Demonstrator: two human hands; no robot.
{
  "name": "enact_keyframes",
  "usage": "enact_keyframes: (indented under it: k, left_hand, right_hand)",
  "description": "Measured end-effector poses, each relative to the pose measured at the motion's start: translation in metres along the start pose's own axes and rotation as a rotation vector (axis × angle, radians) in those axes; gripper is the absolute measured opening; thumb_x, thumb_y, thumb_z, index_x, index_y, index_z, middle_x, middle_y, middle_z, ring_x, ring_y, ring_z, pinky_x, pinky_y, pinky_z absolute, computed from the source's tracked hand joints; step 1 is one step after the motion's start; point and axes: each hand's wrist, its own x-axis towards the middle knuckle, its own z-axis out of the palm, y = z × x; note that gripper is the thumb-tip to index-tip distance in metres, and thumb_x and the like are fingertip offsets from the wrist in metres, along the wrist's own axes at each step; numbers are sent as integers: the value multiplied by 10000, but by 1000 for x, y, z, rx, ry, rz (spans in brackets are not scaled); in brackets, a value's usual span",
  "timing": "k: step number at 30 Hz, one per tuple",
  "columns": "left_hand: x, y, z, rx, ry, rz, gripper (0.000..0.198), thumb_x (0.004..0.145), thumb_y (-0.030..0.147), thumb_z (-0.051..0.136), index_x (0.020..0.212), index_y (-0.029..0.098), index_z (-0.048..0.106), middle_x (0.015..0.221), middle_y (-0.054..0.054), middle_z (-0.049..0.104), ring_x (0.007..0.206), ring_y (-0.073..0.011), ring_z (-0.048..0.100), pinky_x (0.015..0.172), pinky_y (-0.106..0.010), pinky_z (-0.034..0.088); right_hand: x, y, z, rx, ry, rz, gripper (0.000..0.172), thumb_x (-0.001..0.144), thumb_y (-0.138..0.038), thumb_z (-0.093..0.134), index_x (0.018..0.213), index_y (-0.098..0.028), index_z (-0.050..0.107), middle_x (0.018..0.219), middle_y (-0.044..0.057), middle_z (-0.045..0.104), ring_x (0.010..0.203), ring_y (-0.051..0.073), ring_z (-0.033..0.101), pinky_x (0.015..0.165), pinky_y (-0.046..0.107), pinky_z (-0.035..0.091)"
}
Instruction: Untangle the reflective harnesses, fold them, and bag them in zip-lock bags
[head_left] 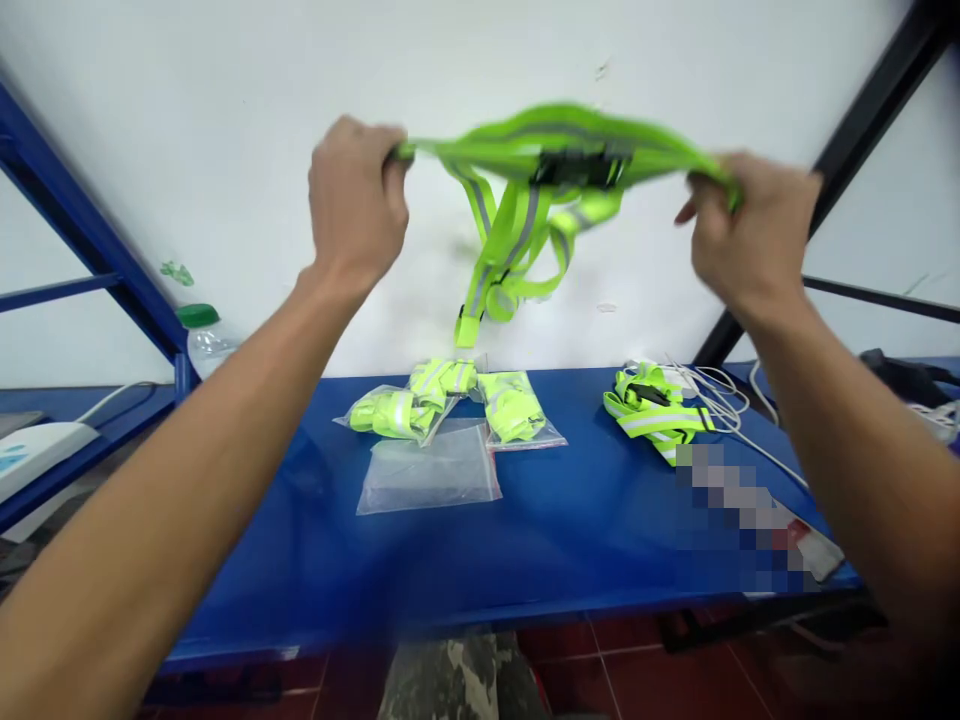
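Observation:
I hold a neon-green reflective strap vest (540,170) stretched out in the air in front of a white wall. My left hand (358,200) is closed on its left end and my right hand (750,235) is closed on its right end. Grey reflective stripes run along the straps, a black buckle sits near the middle, and loose loops hang down below it. Under the vest, on the blue table (570,540), lie three bagged folded vests (450,405) and an empty clear zip bag (431,475).
Another loose green vest (652,410) lies at the table's right beside white cables (724,395). A plastic bottle with a green cap (202,335) stands at the back left. A blue shelf frame (75,230) rises on the left, a black one (862,120) on the right.

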Motion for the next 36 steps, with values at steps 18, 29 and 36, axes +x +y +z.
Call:
enact_keyframes:
  k: [18, 29, 36]
  left_hand:
    - [-199, 33, 108, -36, -615, 450, 727, 911, 594, 473, 1508, 205, 332, 1505, -225, 383, 1365, -408, 382, 1066, -586, 353]
    - [-211, 32, 121, -113, -500, 336, 795, 869, 676, 463, 1476, 173, 357, 1455, -231, 390, 1286, -405, 460, 984, -541, 457]
    - [-216, 56, 129, -232, -495, 529, 593, 864, 670, 482, 1090, 129, 575, 1075, -173, 620, 1019, -328, 569, 893, -472, 466]
  right_hand:
    - [-176, -57, 34, 169, -983, -178, 882, 726, -132, 586, 1525, -203, 219, 1503, 178, 391, 1308, 350, 486, 978, 504, 492]
    - [-191, -70, 47, 294, -955, -202, 553, 853, -137, 493, 1401, -197, 457, 1450, 183, 387, 1274, 343, 504, 999, 514, 476]
    - [-199, -81, 39, 522, -1034, -234, 483, 871, -188, 514, 1354, -212, 506, 1257, 122, 564, 1107, 271, 601, 930, 433, 513]
